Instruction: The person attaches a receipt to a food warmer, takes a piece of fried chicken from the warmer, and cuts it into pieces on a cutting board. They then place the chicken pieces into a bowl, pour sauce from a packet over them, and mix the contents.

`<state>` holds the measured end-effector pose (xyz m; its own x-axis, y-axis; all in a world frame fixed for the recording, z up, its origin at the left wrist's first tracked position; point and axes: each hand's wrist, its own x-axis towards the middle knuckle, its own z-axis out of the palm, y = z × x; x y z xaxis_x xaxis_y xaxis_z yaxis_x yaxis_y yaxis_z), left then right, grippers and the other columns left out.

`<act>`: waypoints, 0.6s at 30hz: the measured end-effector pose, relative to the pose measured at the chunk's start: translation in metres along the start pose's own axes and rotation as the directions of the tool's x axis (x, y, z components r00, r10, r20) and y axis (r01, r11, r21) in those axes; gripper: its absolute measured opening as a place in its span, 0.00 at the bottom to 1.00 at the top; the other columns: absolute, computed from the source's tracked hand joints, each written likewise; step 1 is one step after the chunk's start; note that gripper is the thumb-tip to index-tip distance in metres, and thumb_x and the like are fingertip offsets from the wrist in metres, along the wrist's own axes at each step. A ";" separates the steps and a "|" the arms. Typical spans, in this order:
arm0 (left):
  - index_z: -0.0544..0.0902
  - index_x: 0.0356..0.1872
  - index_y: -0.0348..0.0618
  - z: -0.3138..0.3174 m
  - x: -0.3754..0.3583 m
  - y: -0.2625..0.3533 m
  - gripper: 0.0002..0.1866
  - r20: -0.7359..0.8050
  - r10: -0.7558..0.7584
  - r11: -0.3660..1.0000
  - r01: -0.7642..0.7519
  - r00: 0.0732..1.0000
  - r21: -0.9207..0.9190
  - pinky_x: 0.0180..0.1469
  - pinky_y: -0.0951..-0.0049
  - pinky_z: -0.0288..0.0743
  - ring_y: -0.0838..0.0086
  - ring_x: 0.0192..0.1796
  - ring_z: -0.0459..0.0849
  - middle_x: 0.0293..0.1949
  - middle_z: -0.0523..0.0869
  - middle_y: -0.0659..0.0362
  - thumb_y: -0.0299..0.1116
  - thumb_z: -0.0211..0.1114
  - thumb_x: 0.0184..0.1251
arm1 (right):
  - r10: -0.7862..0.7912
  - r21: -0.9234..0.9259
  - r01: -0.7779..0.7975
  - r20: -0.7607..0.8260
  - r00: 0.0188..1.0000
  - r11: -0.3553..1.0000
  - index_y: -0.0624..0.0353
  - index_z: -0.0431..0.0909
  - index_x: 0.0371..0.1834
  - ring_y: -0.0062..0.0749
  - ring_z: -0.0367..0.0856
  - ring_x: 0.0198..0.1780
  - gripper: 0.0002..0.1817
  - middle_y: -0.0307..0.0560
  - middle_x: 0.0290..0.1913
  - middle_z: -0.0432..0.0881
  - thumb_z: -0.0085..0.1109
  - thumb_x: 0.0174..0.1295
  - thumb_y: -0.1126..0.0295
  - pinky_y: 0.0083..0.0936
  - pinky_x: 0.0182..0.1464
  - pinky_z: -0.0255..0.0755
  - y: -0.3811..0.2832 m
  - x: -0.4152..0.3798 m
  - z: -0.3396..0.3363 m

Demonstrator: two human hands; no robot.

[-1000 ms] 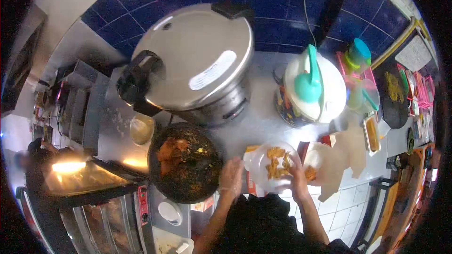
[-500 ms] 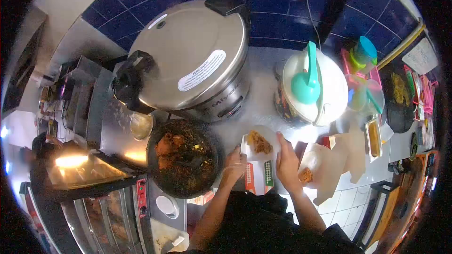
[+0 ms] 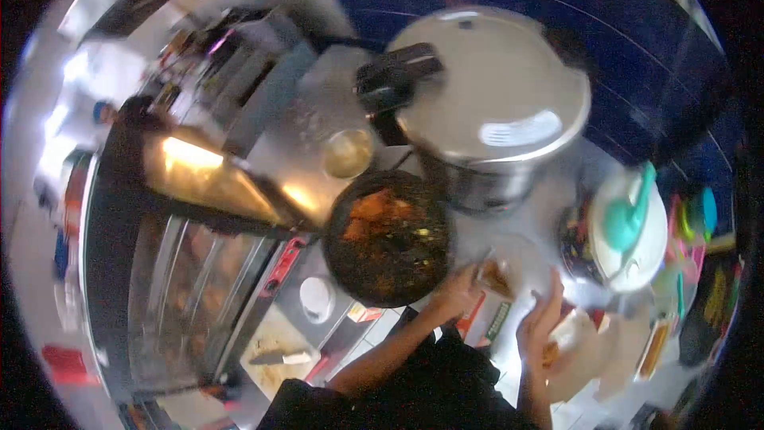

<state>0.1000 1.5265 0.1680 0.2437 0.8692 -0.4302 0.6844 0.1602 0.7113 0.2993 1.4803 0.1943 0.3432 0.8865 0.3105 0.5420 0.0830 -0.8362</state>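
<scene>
A paper takeaway box with red and green printing is low in the middle of the view, slightly blurred. In it lies a brown piece of fried food, partly covered by a pale, see-through sheet or lid. My left hand is closed on the box's left edge. On the right side, my right hand grips the box, its fingertips against the pale lid. Just left of my left hand stands a dark stone mortar with reddish-orange food and sauce in it.
Behind the mortar stands a large steel rice cooker. A white-lidded container with a turquoise scoop is to the right. Another open paper box lies beside my right hand. To the left are a lit food warmer and a knife on a board.
The view has swung left and tilted, so the cooker and mortar appear farther right and more of the warmer shows. Both hands stay on the box; the fried food is more covered.
</scene>
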 end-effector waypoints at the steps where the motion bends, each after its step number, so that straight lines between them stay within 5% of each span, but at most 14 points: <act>1: 0.68 0.68 0.36 -0.004 -0.016 -0.002 0.28 -0.009 0.020 0.998 -0.020 1.000 -0.052 0.66 0.50 0.71 0.42 0.62 0.78 0.61 0.78 0.37 0.43 0.56 0.75 | 0.185 0.213 -0.195 0.068 0.980 0.957 0.58 0.65 0.74 0.45 0.82 0.55 0.28 0.58 0.59 0.76 0.41 0.77 0.55 0.39 0.49 0.82 -0.022 0.004 0.005; 3: 0.68 0.69 0.36 -0.013 -0.046 -0.021 0.28 -0.096 -0.018 0.993 0.006 0.995 -0.118 0.67 0.51 0.70 0.41 0.62 0.78 0.61 0.78 0.37 0.42 0.56 0.75 | 0.353 0.453 -0.466 0.314 0.881 0.760 0.54 0.59 0.77 0.39 0.84 0.45 0.32 0.54 0.53 0.76 0.39 0.77 0.48 0.27 0.31 0.83 -0.056 0.014 0.020; 5: 0.68 0.69 0.37 -0.015 -0.081 -0.054 0.26 -0.141 -0.024 0.969 -0.012 0.990 -0.246 0.63 0.50 0.76 0.45 0.62 0.79 0.59 0.80 0.39 0.40 0.56 0.76 | 0.330 0.392 -0.591 0.557 0.762 0.705 0.54 0.62 0.77 0.36 0.84 0.42 0.30 0.54 0.51 0.77 0.41 0.77 0.51 0.27 0.30 0.83 -0.063 0.007 0.039; 6: 0.68 0.69 0.38 -0.027 -0.103 -0.051 0.25 -0.152 -0.208 0.767 0.065 0.966 -0.639 0.59 0.52 0.81 0.48 0.61 0.80 0.58 0.81 0.42 0.38 0.57 0.76 | 0.263 0.362 -0.580 0.635 0.727 0.730 0.54 0.63 0.76 0.35 0.84 0.41 0.29 0.54 0.51 0.77 0.41 0.77 0.53 0.27 0.32 0.82 -0.056 -0.002 0.054; 7: 0.69 0.69 0.39 -0.045 -0.129 -0.048 0.25 -0.084 -0.353 0.413 0.075 0.932 -0.908 0.56 0.54 0.85 0.52 0.60 0.82 0.57 0.82 0.45 0.36 0.58 0.76 | 0.201 0.282 -0.532 0.708 0.677 0.798 0.57 0.65 0.76 0.33 0.83 0.43 0.27 0.54 0.54 0.77 0.40 0.76 0.60 0.26 0.41 0.80 -0.024 -0.023 0.076; 8: 0.68 0.69 0.39 -0.041 -0.149 -0.080 0.25 -0.266 -0.227 0.674 -0.046 0.937 -0.737 0.50 0.58 0.89 0.57 0.57 0.84 0.58 0.81 0.47 0.32 0.59 0.74 | 0.120 0.297 -0.461 0.721 0.682 0.836 0.56 0.64 0.76 0.29 0.81 0.40 0.27 0.54 0.56 0.76 0.41 0.77 0.58 0.21 0.37 0.76 -0.017 -0.040 0.098; 9: 0.66 0.71 0.40 -0.052 -0.178 -0.094 0.27 -0.140 -0.379 0.254 -0.042 0.915 -0.966 0.50 0.57 0.90 0.57 0.53 0.86 0.57 0.81 0.46 0.31 0.60 0.74 | 0.030 0.322 -0.388 0.735 0.677 0.864 0.56 0.63 0.76 0.25 0.79 0.37 0.28 0.54 0.58 0.75 0.41 0.79 0.55 0.15 0.33 0.73 -0.022 -0.055 0.117; 10: 0.63 0.72 0.39 -0.052 -0.197 -0.101 0.30 -0.238 -0.437 -0.041 -0.284 0.867 -0.958 0.46 0.56 0.90 0.57 0.50 0.88 0.56 0.82 0.44 0.34 0.61 0.74 | -0.004 0.331 -0.380 0.758 0.652 0.864 0.56 0.63 0.76 0.25 0.79 0.37 0.28 0.54 0.58 0.75 0.41 0.79 0.55 0.15 0.33 0.73 -0.040 -0.060 0.128; 12: 0.64 0.72 0.41 -0.064 -0.231 -0.094 0.29 -0.278 -0.523 -0.006 -0.330 0.805 -0.944 0.43 0.56 0.90 0.58 0.47 0.88 0.52 0.83 0.44 0.37 0.60 0.75 | -0.070 0.372 -0.547 0.867 0.494 0.750 0.60 0.62 0.77 0.33 0.78 0.53 0.28 0.52 0.61 0.77 0.42 0.78 0.60 0.27 0.54 0.74 -0.081 -0.073 0.145; 13: 0.64 0.72 0.41 -0.057 -0.240 -0.095 0.29 -0.295 -0.548 -0.014 -0.361 0.782 -0.932 0.43 0.56 0.90 0.58 0.47 0.88 0.52 0.83 0.44 0.37 0.60 0.75 | -0.093 0.364 -0.545 0.883 0.460 0.755 0.60 0.62 0.77 0.33 0.78 0.53 0.28 0.52 0.61 0.77 0.42 0.78 0.60 0.27 0.54 0.74 -0.088 -0.078 0.151; 15: 0.68 0.70 0.47 -0.048 -0.252 -0.104 0.25 -0.350 -0.694 0.337 -0.147 0.629 -0.930 0.46 0.54 0.88 0.56 0.53 0.87 0.57 0.82 0.49 0.36 0.57 0.74 | -0.035 0.120 -0.581 0.987 0.155 0.805 0.59 0.53 0.80 0.34 0.81 0.50 0.31 0.54 0.61 0.77 0.45 0.79 0.60 0.28 0.51 0.78 -0.103 -0.086 0.165; 16: 0.68 0.70 0.47 -0.032 -0.253 -0.139 0.25 -0.356 -0.700 0.332 -0.159 0.619 -0.930 0.46 0.54 0.88 0.56 0.53 0.87 0.57 0.82 0.49 0.36 0.57 0.74 | -0.044 0.119 -0.573 0.989 0.143 0.811 0.59 0.53 0.80 0.34 0.81 0.50 0.31 0.54 0.61 0.77 0.45 0.79 0.60 0.28 0.51 0.78 -0.114 -0.090 0.171; 17: 0.67 0.70 0.47 -0.003 -0.250 -0.195 0.25 -0.425 -0.706 0.414 -0.156 0.567 -0.897 0.42 0.55 0.88 0.57 0.47 0.88 0.53 0.83 0.48 0.38 0.57 0.75 | -0.044 0.059 -0.625 0.998 0.040 0.778 0.57 0.47 0.81 0.34 0.83 0.47 0.33 0.56 0.60 0.77 0.46 0.78 0.62 0.29 0.47 0.81 -0.128 -0.093 0.176; 18: 0.66 0.70 0.47 -0.017 -0.251 -0.186 0.26 -0.492 -0.704 0.493 -0.145 0.512 -0.858 0.37 0.57 0.89 0.57 0.41 0.89 0.49 0.83 0.47 0.41 0.57 0.76 | -0.048 -0.007 -0.668 0.997 -0.064 0.744 0.56 0.42 0.83 0.34 0.84 0.43 0.36 0.57 0.60 0.77 0.47 0.78 0.63 0.30 0.43 0.83 -0.138 -0.096 0.179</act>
<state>-0.1003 1.2861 0.1535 -0.6954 0.5622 -0.4477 -0.2871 0.3537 0.8902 0.0541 1.4652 0.1986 -0.8125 0.3934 -0.4303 0.1793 -0.5337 -0.8265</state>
